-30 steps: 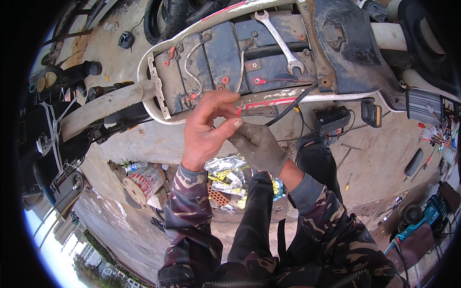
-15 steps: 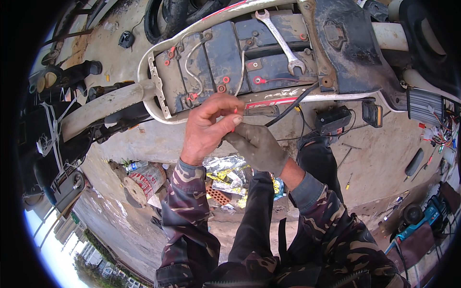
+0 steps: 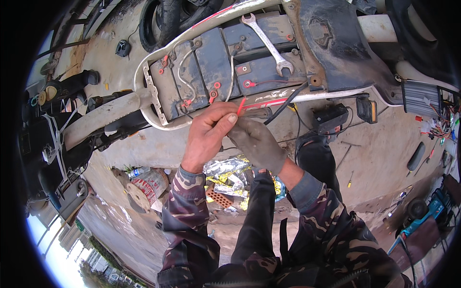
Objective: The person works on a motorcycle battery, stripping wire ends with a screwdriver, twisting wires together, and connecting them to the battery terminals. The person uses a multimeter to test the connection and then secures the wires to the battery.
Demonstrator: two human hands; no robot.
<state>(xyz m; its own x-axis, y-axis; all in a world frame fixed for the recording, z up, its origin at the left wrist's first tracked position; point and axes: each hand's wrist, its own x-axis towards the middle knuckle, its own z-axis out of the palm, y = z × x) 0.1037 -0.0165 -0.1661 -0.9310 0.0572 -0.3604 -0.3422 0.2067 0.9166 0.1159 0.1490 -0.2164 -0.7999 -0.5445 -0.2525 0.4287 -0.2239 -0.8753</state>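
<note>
Between the thumb and fingers of my bare left hand (image 3: 207,134) a thin red strip (image 3: 241,105) is pinched, its end pointing up. Whether it is wire or tubing I cannot tell. My right hand (image 3: 260,146), in a grey glove, is closed against the left one; its fingertips are partly hidden. Just beyond both hands sits an open battery bay with several dusty black batteries (image 3: 211,53). Red ring terminals (image 3: 212,97) and a grey cable (image 3: 181,76) lie on them. An open-ended wrench (image 3: 267,43) rests across the right-hand batteries.
The bay's white frame (image 3: 165,126) runs below the batteries. A black cable (image 3: 287,103) bends over its edge. On the ground are a cable spool (image 3: 144,192), a perforated brick (image 3: 220,197), foil scraps (image 3: 223,165), a screwdriver (image 3: 350,180) and a blue power tool (image 3: 430,216). Tyres (image 3: 165,26) stand beyond.
The red strip now sticks up further above my left thumb. My hands stay close together. The bay and wrench have shifted slightly left and up in view.
</note>
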